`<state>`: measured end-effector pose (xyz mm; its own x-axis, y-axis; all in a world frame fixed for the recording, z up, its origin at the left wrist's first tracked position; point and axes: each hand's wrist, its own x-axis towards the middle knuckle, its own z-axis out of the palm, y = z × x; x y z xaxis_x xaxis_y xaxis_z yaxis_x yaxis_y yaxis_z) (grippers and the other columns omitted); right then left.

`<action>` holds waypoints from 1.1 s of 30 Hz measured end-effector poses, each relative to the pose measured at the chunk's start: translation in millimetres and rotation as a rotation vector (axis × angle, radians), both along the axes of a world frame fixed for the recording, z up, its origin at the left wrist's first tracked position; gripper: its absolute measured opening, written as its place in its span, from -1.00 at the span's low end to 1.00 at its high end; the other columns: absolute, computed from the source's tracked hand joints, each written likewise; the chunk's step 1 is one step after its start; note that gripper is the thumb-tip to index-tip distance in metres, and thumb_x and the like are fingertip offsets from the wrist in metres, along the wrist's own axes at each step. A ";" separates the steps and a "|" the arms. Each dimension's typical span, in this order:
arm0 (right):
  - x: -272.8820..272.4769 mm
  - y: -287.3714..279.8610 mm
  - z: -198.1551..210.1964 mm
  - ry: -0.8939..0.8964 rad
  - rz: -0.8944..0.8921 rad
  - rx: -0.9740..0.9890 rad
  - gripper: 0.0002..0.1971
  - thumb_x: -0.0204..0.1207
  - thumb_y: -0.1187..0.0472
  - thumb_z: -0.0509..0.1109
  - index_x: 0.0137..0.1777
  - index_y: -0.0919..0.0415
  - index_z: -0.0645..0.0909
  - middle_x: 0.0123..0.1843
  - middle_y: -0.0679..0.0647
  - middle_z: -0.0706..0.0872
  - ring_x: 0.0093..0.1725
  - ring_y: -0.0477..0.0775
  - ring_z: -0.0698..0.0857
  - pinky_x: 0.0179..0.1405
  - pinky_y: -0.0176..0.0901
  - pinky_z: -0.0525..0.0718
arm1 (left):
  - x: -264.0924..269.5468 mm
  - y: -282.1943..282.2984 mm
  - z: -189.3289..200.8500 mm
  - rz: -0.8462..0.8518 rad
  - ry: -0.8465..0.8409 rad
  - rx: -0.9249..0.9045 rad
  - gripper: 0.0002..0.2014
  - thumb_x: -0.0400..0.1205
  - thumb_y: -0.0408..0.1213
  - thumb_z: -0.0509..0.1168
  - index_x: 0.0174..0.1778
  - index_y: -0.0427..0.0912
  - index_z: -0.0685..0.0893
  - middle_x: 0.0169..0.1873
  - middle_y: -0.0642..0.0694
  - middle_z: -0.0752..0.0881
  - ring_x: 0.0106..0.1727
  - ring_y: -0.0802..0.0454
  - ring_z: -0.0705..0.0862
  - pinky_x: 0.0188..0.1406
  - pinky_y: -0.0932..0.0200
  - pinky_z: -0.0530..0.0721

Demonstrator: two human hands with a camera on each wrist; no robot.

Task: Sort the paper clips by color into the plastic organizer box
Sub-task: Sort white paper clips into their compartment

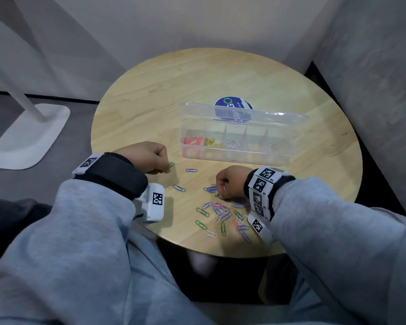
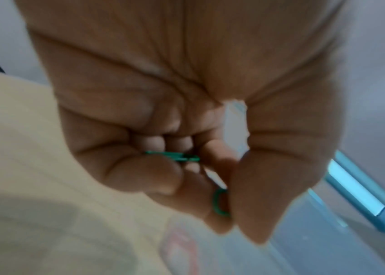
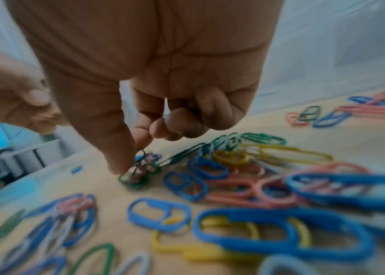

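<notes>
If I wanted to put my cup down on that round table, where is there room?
Bare wood lies behind the plastic organizer box, toward the table's far rim, and along its far-left edge. The right side beyond the box also looks free. The near edge is crowded: loose paper clips are scattered between the left hand and right hand.

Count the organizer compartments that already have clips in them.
3. In the organizer box, the leftmost compartment holds pink clips, the next yellow clips, the third white clips. Those farther right look empty, though glare may hide a clip.
</notes>
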<state>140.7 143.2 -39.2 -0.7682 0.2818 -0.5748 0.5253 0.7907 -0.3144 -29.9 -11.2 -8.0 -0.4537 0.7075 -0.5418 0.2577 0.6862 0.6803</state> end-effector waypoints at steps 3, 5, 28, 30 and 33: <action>9.6 13.5 2.5 0.043 -0.224 -0.153 -0.76 0.34 0.32 0.48 -0.44 0.06 0.53 -0.37 0.01 0.67 -0.38 -0.02 0.55 -0.39 -0.24 0.52 | 14.2 9.6 0.6 0.039 -0.197 0.114 -0.71 0.54 -0.68 0.21 -0.32 -0.18 0.52 -0.71 0.03 0.51 -0.60 0.13 0.45 -0.63 0.40 0.41; 15.4 22.8 3.3 0.118 -0.407 -0.332 -0.75 0.36 0.41 0.44 -0.45 0.14 0.52 -0.29 0.23 0.73 -0.52 0.00 0.54 -0.45 -0.20 0.49 | 24.5 17.0 -0.5 0.027 -0.263 0.084 -0.69 0.58 -0.65 0.11 -0.25 -0.15 0.58 -0.71 0.03 0.50 -0.60 0.13 0.45 -0.64 0.41 0.38; 14.3 -2.4 -0.3 0.043 -0.195 -0.045 -0.70 0.29 0.15 0.55 -0.11 -0.03 0.47 -0.37 -0.08 0.54 -0.36 0.01 0.57 -0.50 -0.27 0.46 | 81.8 35.1 -32.2 -0.751 0.314 -0.300 -0.67 0.30 -0.12 0.56 -0.35 0.04 0.46 -0.50 0.08 0.50 -0.46 0.15 0.42 -0.50 0.26 0.36; 13.5 -3.3 -0.7 0.045 -0.151 0.045 -0.67 0.29 0.10 0.55 -0.08 -0.03 0.44 -0.34 -0.10 0.52 -0.24 0.06 0.58 -0.48 -0.28 0.42 | 83.0 35.6 -35.3 -0.778 0.345 -0.295 -0.65 0.30 -0.13 0.55 -0.39 0.04 0.43 -0.50 0.09 0.49 -0.44 0.12 0.44 -0.49 0.25 0.36; 14.1 -3.4 -2.8 0.007 -0.067 0.099 -0.70 0.33 0.08 0.53 -0.09 0.01 0.45 -0.19 -0.04 0.58 -0.13 0.08 0.56 -0.38 -0.21 0.41 | 86.0 36.9 -38.1 -0.806 0.411 -0.265 -0.68 0.31 -0.14 0.53 -0.39 0.03 0.44 -0.47 0.09 0.49 -0.32 0.03 0.48 -0.37 0.22 0.40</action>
<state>154.8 139.8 -42.0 -0.7497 0.3876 -0.5364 0.5759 0.7814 -0.2404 56.1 25.7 -46.1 -0.0725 0.7681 -0.6362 0.9074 0.3156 0.2775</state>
